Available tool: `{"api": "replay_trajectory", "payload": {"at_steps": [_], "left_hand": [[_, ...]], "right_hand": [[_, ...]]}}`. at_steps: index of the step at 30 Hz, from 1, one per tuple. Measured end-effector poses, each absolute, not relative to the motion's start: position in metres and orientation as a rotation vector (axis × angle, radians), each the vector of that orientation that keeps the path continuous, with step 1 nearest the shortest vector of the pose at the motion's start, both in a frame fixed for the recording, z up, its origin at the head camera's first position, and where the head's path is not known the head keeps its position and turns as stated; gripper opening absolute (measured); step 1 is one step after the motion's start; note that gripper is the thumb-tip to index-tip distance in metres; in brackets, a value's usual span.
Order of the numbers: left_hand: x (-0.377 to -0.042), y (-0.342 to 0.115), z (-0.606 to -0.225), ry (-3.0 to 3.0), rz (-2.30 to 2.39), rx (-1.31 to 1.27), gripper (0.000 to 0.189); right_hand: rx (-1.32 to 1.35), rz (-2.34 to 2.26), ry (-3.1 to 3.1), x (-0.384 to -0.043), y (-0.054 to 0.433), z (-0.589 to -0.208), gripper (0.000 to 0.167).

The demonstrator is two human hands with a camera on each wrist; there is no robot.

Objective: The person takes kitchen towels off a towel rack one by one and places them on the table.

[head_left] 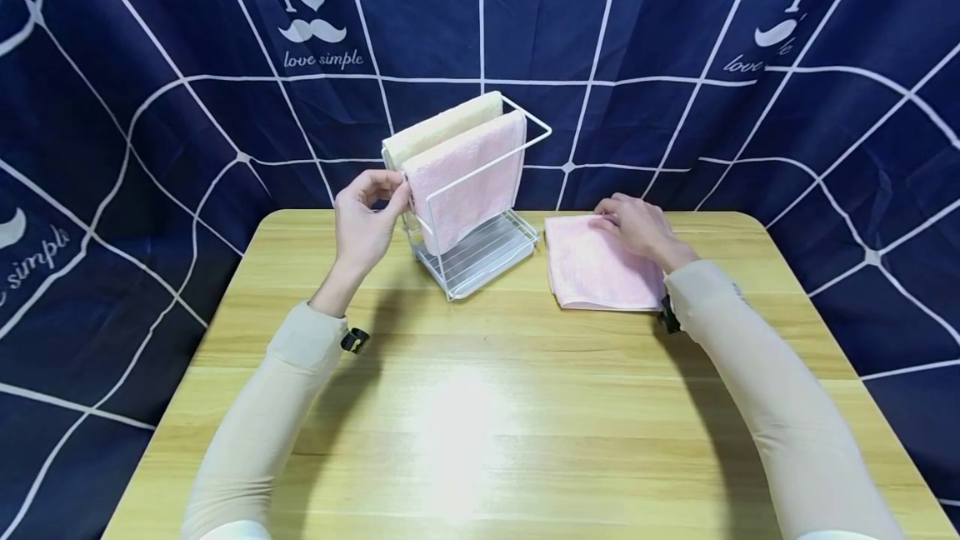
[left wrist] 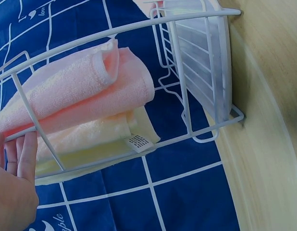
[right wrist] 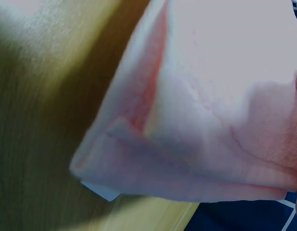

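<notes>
A white wire towel rack (head_left: 532, 117) stands on the table, with a cream-yellow towel (head_left: 442, 125) and a pink towel (head_left: 472, 182) draped over its bars. At the near left end of the pink towel's bar, my left hand (head_left: 366, 219) pinches the rack between thumb and fingers, as the left wrist view also shows. To the right of the rack is a second, folded pink towel (head_left: 603, 269). My right hand (head_left: 637, 227) grips its far edge. The right wrist view shows this towel's folded layers (right wrist: 201, 134) close up, with most of the hand outside the picture.
A clear tray (head_left: 487, 257) forms the rack's base. The wooden table (head_left: 465, 357) extends toward me in front of it. Behind and on both sides hangs a dark blue cloth (head_left: 427, 15) with white lines. A white label (left wrist: 139, 143) shows on the yellow towel.
</notes>
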State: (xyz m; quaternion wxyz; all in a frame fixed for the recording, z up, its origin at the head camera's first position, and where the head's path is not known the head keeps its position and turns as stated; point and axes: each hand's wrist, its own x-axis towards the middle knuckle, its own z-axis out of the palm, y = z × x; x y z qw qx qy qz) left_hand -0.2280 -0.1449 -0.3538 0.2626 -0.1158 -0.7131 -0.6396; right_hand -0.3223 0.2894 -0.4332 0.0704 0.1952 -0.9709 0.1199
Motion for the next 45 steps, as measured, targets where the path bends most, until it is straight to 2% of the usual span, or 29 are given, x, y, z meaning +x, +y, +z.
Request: {"api": "replay_trajectory", "payload": {"at_steps": [17, 45], "left_hand": [[-0.226, -0.145, -0.354, -1.937, -1.706, -0.328, 0.012], [-0.225, -0.145, -0.354, -1.928, -1.725, -0.344, 0.013]], "right_hand": [[0.57, 0.423, -2.811, -0.317, 0.287, -0.414, 0.026], [0.842, 0.564, -2.335, -0.29, 0.234, -0.309, 0.022]]}}
